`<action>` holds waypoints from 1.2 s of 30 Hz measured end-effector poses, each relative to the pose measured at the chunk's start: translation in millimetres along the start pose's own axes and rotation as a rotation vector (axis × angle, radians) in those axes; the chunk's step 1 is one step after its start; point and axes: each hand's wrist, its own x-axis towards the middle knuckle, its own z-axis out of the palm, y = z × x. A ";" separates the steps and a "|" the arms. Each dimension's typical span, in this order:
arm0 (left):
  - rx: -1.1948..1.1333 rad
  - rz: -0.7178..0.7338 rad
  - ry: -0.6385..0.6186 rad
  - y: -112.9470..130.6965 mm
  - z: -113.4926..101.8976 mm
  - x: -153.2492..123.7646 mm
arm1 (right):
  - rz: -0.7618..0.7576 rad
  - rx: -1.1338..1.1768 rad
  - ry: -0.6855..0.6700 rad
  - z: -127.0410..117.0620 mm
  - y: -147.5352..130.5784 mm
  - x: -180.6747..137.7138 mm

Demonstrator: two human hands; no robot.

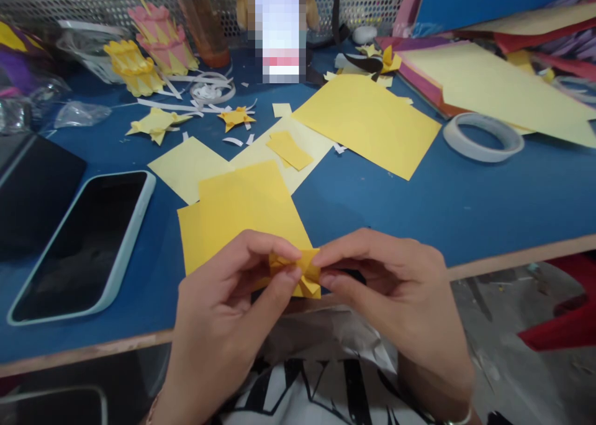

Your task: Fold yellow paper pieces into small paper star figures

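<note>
Between my two hands is a small folded piece of yellow paper [308, 265], held just above the table's front edge. My left hand [228, 301] pinches its left side between thumb and forefinger. On the other side, the thumb and forefinger of my right hand [395, 288] close on its right edge. Part of the folding is hidden behind my fingertips. Flat yellow sheets [242, 207] lie just beyond my left hand, partly covered by it. Past them is a pale yellow sheet [302, 133] with small yellow paper pieces [291, 151] on top.
A phone [88, 245] lies at left. Folded paper stars [158, 125], white paper strips and yellow and pink paper towers [161, 43] stand farther back. A larger yellow sheet [367, 123], a tape roll [484, 137] and stacked coloured paper [493, 89] occupy the right side.
</note>
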 end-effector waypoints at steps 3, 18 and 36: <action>-0.057 -0.016 -0.012 -0.1 0.4 0.3 | 0.008 -0.001 -0.010 0.6 0.0 -0.1; -0.093 -0.129 -0.049 2.5 0.5 0.9 | 0.028 -0.006 -0.098 -3.7 -1.6 2.3; -0.073 -0.131 -0.007 2.0 3.7 1.3 | -0.092 -0.311 0.028 4.4 2.8 -1.5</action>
